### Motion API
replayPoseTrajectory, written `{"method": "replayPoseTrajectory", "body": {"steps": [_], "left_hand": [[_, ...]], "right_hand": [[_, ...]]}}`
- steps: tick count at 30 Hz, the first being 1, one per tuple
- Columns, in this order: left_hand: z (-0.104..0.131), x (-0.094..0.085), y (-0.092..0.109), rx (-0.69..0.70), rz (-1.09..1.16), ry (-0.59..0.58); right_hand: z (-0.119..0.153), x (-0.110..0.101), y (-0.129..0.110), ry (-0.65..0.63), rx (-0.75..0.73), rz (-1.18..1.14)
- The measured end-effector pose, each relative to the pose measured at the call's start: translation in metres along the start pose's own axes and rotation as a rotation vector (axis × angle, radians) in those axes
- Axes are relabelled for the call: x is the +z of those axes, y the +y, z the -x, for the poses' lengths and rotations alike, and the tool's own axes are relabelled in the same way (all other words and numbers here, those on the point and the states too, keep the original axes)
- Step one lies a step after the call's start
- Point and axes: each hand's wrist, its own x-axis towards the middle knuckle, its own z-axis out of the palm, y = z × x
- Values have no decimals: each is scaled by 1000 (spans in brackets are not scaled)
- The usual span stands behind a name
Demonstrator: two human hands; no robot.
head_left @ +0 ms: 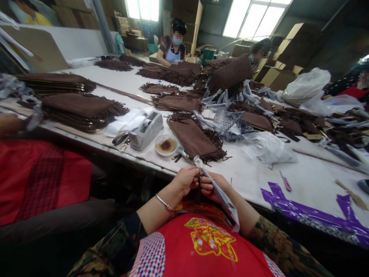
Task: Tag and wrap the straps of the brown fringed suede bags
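2 hands (186, 181) curled nearly closed, pinching plastic-wrapped strip (223, 201).

- Long, white-topped worktable (248, 177)
- Stacked flat brown fringed pouches (80, 107), gold-zipped
- One brown fringed pouch (194, 136) near the front edge
- Blocky grey tape dispenser (147, 130) beside a small round white dish (165, 154)
- Crumpled clear plastic bag (265, 148)
- Small pink-handled tool (286, 183)
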Motion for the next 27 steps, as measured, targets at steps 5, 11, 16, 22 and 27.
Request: {"method": "replayPoseTrajectory", "body": {"steps": [5,11,16,22,27], "left_hand": [[-3,-3,-4,27,13,-15],[-3,-8,-10,67,-12,3],[-1,-6,-8,62,-39,63],[0,0,-3,14,-35,19],[-1,1,-7,38,-53,71]], "right_hand": [[0,-2,0,-11,12,-22],[-1,-6,2,1,-6,6],[-1,-9,2,-20,-18,38],[-1,-8,1,-7,-1,8],[-2,-9,3,-17,15,-39]]}}
